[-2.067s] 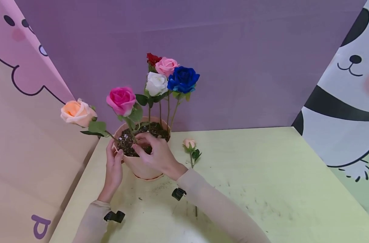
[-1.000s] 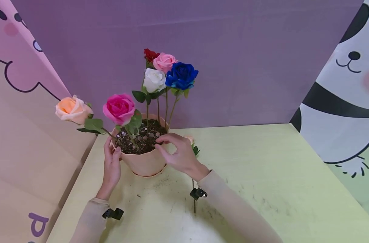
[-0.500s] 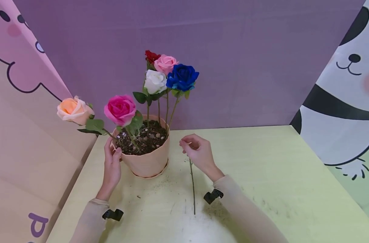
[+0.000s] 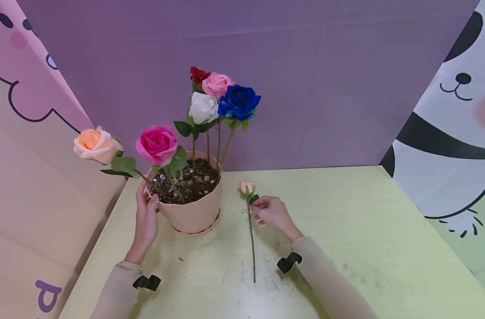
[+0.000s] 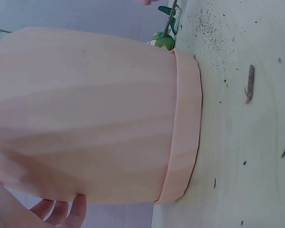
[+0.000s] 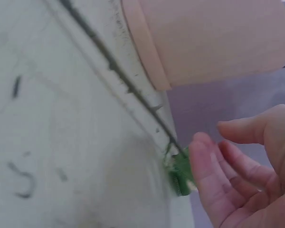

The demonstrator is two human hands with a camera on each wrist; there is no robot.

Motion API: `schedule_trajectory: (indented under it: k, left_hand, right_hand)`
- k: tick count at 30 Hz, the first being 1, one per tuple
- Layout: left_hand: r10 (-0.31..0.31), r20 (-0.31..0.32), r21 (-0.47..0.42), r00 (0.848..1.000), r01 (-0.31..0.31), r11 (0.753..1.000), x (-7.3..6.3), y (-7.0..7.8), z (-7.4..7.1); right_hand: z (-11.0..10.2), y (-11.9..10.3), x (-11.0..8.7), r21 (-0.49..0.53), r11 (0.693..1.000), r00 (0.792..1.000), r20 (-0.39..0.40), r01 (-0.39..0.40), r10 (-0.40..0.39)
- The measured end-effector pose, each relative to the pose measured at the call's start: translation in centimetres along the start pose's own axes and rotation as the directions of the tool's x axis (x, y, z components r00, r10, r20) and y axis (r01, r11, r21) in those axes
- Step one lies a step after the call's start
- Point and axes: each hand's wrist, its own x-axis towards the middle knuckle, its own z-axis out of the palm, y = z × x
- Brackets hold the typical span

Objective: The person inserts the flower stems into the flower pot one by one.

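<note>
My left hand [image 4: 146,223] holds the side of a peach flower pot [image 4: 192,215], its thumb at the rim and its fingers against the outer wall. Dark soil [image 4: 194,186] fills the pot, and several artificial roses stand in it: a magenta rose [image 4: 158,144], a leaning peach rose [image 4: 97,145], a white rose [image 4: 203,108], a blue rose [image 4: 240,102], a pink rose [image 4: 217,84] and a red rose [image 4: 198,75]. Right of the pot lies a small pale peach rose [image 4: 246,187] on a long stem [image 6: 118,71]. My right hand [image 6: 249,175] is beside its leaves, thumb and fingers apart.
The pale yellow table [image 4: 346,212] carries scattered soil crumbs and a small brown scrap [image 5: 250,84]. A purple backdrop [image 4: 326,88] rises behind it, with a panda print [image 4: 446,177] at the right and a cartoon panel [image 4: 39,177] at the left.
My right hand has left the magenta rose's stem, moved right across the soil and come down beside the lying rose. My left hand stays on the pot.
</note>
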Motion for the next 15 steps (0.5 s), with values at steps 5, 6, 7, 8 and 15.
schedule_trajectory:
  k: [5, 6, 7, 8, 15]
  left_hand:
    - [0.000, 0.003, -0.002, 1.000, 0.000, 1.000, 0.1, -0.1, 0.0]
    - [0.000, 0.003, -0.002, 1.000, 0.000, 1.000, 0.1, -0.1, 0.0]
    - [-0.001, 0.003, -0.001, 1.000, 0.001, 1.000, 0.1, -0.1, 0.0]
    - [-0.002, 0.003, -0.001, 1.000, 0.002, 1.000, 0.1, -0.2, 0.0]
    - [0.001, -0.003, -0.003, 1.000, -0.001, 1.000, 0.1, -0.2, 0.0]
  right_hand:
    - [0.4, 1.4, 0.4, -0.017, 0.999, 0.999, 0.015, -0.046, 0.047]
    - [0.5, 1.6, 0.5, -0.020, 0.998, 0.998, 0.020, -0.054, 0.055]
    - [0.6, 1.8, 0.5, -0.017, 0.998, 0.998, 0.028, -0.063, 0.064]
    - [0.7, 1.9, 0.6, -0.015, 0.997, 0.997, 0.034, -0.069, 0.070]
    - [1.2, 2.3, 0.6, 0.005, 0.995, 0.993, 0.059, -0.101, 0.100]
